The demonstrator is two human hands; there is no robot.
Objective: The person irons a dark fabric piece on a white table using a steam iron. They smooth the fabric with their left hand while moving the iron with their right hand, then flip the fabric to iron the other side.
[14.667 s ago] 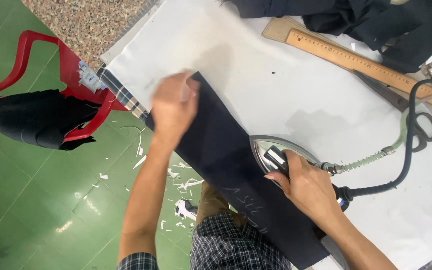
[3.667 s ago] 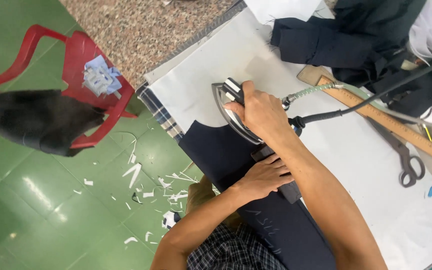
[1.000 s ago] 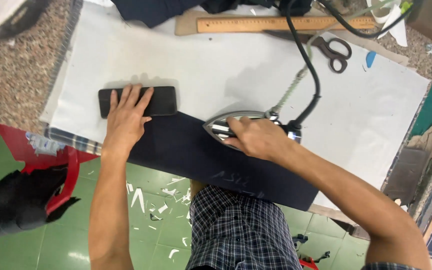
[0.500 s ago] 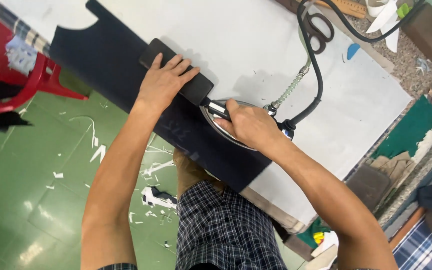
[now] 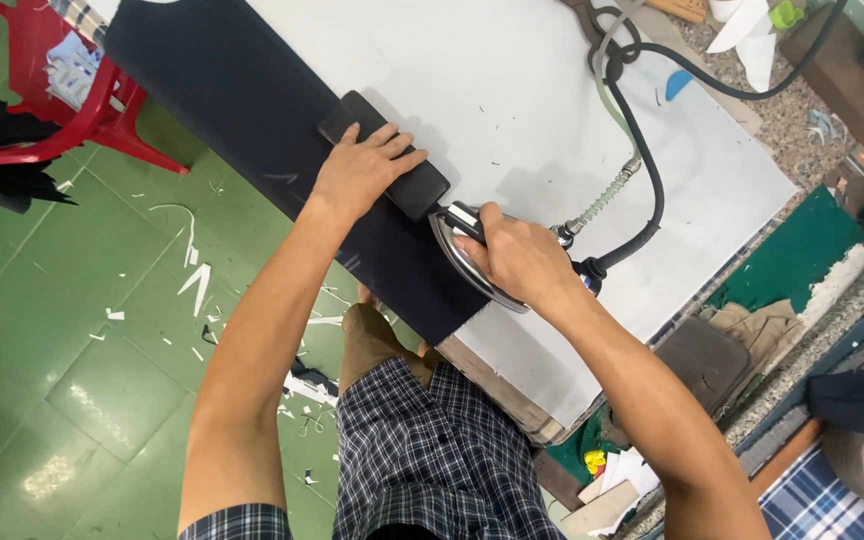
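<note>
Lying under left fingers (image 5: 392, 145): block (image 5: 384, 155)

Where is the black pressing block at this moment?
The black pressing block lies on the dark navy fabric, under the left hand, just left of the iron.

The iron (image 5: 472, 262) is a steel-soled one with a black handle, sitting flat on the end of the cloth (image 5: 252, 130) nearest the person, nose pointing up along it. A black cord and a braided hose run off its back end. The block (image 5: 384, 155) is a flat black rectangle with rounded corners, lying flat right at the iron's nose. The cloth is a long dark navy strip spread smooth along the edge of the white table.
</note>
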